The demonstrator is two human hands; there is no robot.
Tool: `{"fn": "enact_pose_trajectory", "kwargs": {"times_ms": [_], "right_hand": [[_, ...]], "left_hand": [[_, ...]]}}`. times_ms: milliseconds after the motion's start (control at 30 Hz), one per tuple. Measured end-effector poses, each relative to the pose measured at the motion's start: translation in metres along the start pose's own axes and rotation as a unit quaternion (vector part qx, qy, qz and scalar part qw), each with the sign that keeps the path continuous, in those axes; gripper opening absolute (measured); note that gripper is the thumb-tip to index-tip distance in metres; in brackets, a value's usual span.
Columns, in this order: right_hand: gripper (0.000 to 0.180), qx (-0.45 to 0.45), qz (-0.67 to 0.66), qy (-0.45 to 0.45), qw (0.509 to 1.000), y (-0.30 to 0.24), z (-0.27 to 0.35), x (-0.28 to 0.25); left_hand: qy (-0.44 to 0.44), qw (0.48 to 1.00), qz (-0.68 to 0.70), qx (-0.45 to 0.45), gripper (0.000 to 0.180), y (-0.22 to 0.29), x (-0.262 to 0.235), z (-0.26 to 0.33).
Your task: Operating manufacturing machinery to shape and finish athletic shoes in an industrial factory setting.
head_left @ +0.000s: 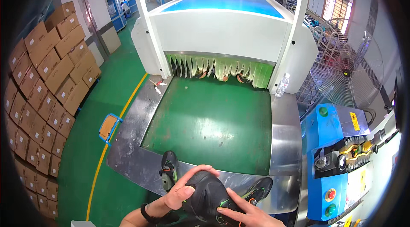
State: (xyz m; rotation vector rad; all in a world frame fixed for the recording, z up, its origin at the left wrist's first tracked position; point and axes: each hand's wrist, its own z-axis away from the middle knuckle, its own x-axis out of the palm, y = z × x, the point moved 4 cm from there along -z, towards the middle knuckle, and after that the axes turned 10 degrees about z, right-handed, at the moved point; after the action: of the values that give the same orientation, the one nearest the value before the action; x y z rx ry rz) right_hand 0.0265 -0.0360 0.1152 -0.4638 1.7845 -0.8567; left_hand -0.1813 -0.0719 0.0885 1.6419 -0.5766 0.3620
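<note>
A black shoe [204, 195] with green accents is held close in front of me, between both hands. My left hand [183, 190] curves over its far end, thumb pressed on the side. The fingers of my right hand [244, 213] press on its right side beside a green detail. Another black shoe [169, 165] lies just beyond my left hand on the steel rim, partly hanging toward me. To the right of my right hand, a third black shoe [260, 187] with green trim rests on the same rim [284, 165].
A green conveyor belt [213, 120] runs into a white tunnel machine [222, 30] behind a fringed curtain [224, 67]. A clear bottle [282, 85] stands at right, near a blue machine [324, 163] and a fan [346, 71]. Cartons [55, 65] are stacked at left.
</note>
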Motion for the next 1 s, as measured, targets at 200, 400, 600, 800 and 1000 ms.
{"fn": "enact_pose_trajectory", "kwargs": {"times_ms": [200,400,600,800,1000], "right_hand": [[0.075,0.007,-0.013,-0.012,1.0,0.004,0.007,-0.004],[0.075,0.075,-0.051,-0.009,0.996,0.01,0.012,0.006],[0.074,0.013,0.053,-0.02,0.998,-0.002,0.003,0.011],[0.073,-0.035,0.151,-0.026,0.988,-0.004,0.001,0.012],[0.063,0.018,0.072,0.018,0.997,0.024,0.005,0.033]], "left_hand": [[-0.021,0.997,-0.074,0.027,0.061,0.004,0.004,0.001],[0.034,0.999,0.002,-0.014,0.056,-0.01,0.002,-0.007],[0.052,0.993,0.05,-0.095,0.059,-0.005,-0.012,-0.008],[0.032,0.998,-0.035,-0.029,0.041,0.001,-0.012,0.004],[0.109,0.991,-0.024,-0.067,0.041,-0.027,-0.033,-0.005]]}}
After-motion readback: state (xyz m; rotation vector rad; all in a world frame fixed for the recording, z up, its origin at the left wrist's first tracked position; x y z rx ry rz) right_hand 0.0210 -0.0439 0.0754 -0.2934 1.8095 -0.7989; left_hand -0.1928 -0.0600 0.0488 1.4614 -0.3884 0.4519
